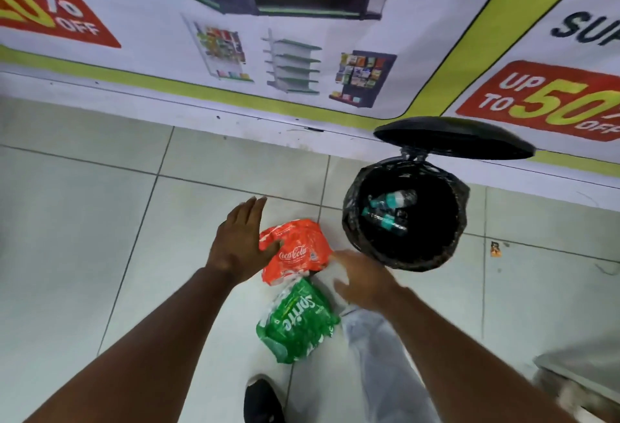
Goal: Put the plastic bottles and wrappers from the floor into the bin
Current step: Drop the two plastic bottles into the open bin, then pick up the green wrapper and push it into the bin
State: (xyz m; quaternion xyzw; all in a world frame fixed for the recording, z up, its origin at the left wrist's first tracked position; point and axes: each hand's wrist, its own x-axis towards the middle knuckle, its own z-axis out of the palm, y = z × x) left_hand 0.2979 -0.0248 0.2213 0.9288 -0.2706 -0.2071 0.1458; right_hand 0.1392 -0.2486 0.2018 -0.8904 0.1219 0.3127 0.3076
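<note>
A red Coca-Cola wrapper (297, 251) lies crumpled on the tiled floor, and a green Sprite wrapper (297, 320) lies just below it. My left hand (240, 241) is spread open at the red wrapper's left edge, thumb touching it. My right hand (364, 280) is blurred, fingers apart, at the wrapper's right edge, holding nothing. To the right stands a round black bin (350, 221) with a black liner and its lid (453, 139) raised. Plastic bottles (391, 209) with teal labels lie inside it.
A printed banner wall (302, 53) runs behind the bin. A small orange scrap (495, 249) lies on the floor to the bin's right. My leg in light trousers (379, 355) and a black shoe (261, 401) are below the wrappers. A grey object (583, 375) sits at bottom right.
</note>
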